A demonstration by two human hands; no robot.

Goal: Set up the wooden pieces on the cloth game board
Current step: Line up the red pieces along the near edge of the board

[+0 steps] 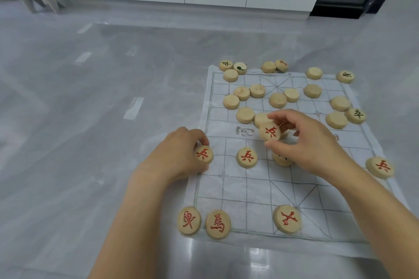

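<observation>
left grip (pixel 181 156) curling round edge pawn (pixel 204 154) on board (pixel 249 192) left line | right grip (pixel 315 145) pinching raised pawn (pixel 270 132) over midline | likely risking snagging thin board while reaching, shifting set pieces (pixel 246 157)

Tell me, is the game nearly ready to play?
Not yet. Three red pieces sit along the near edge of the cloth board, and two red soldiers sit farther up. The left hand holds a third soldier at the board's left edge; the right hand has a fourth in its grip. The blank-side-up pieces on the far half still need flipping and placing.
</observation>
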